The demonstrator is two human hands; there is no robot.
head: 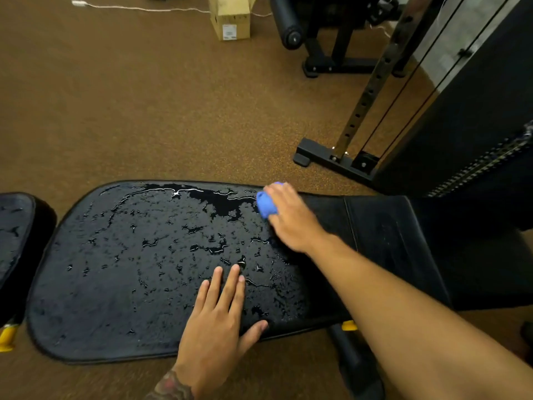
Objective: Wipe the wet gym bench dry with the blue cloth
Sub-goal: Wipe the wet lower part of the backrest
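Observation:
The black padded gym bench [121,278] lies across the lower view, its wide pad covered in water drops and shiny puddles. At the far edge of the pad, toward the right, my right hand [291,217] presses a bunched blue cloth [266,203] onto the surface. The narrower section of the bench [383,235] to the right of the cloth looks matte, without puddles. My left hand [219,316] rests flat on the near edge of the wet pad, fingers spread, holding nothing.
A second wet black pad [14,241] adjoins at the left. A cable machine frame [340,160] and a tall black panel [467,111] stand just behind the bench at right. A cardboard box [230,18] and a roller machine [291,27] sit on the brown floor farther back.

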